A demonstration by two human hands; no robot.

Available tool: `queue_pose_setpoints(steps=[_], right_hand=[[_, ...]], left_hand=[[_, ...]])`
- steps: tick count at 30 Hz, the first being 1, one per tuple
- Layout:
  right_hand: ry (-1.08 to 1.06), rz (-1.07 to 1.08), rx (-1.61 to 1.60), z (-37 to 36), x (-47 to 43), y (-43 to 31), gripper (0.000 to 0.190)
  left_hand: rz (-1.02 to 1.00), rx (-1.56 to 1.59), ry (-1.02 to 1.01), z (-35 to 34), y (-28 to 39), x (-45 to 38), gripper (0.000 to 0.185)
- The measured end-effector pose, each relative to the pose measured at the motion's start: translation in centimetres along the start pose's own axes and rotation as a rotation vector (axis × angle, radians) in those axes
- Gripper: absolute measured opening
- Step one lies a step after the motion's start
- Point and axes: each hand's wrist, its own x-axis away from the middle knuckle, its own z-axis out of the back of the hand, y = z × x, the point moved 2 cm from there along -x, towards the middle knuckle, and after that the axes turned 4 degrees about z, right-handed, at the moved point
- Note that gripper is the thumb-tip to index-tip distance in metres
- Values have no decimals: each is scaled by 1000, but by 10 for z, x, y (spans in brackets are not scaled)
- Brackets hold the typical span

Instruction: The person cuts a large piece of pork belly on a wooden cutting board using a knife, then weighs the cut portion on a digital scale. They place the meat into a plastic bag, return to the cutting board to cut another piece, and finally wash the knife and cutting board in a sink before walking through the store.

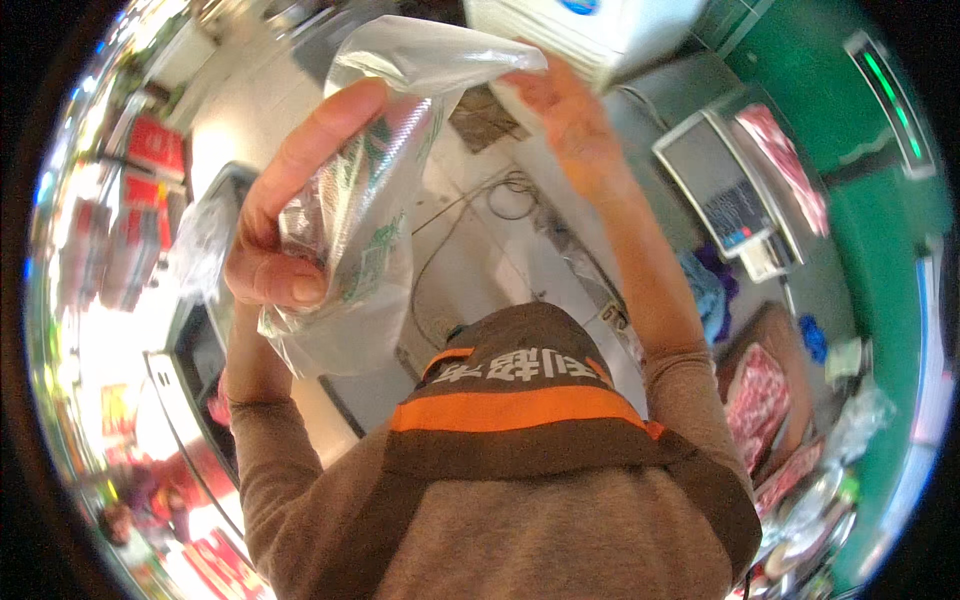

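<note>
My left hand [277, 217] grips a clear plastic bag [375, 225] with green print, its thumb and fingers curled around the bunched film. Something reddish-brown shows through the film near the palm, too unclear to name. The upper part of the bag stretches across to my right hand [562, 112], whose blurred fingers hold its twisted corner. Below my hands is the brown apron [517, 360] with an orange band and white writing.
On the right are a weighing scale [709, 180], a slab of raw meat [784, 165], more raw meat [757, 397] on a board, and a blue cloth [701, 292]. A cable [514, 195] coils on the floor. Red boxes [154, 146] stand at the left.
</note>
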Motion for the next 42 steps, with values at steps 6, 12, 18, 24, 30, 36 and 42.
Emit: queue_pose_setpoints(steps=[6,12,18,24,30,36,42], right_hand=[[206,129,117,77,39,-33,93],[389,-91,15,127,93,-61,64],[431,-180,109,140,146,-113,55],[799,-151,415,125,142,-131,19],[1007,-100,632,100,153,-138,15],[1151,-151,740,83,170,-151,20],[1097,-175,828,85,172,-168,23]], left_hand=[[-11,289,-447,-42,-84,-112,97],[68,165,-510,-65,-111,-174,95],[218,-300,-329,-50,-85,-198,99],[429,-342,-502,-9,-95,-223,93],[265,-193,-832,19,-114,-246,91],[149,-285,-820,19,-123,-243,88],[71,-452,-811,-4,-126,-249,85]])
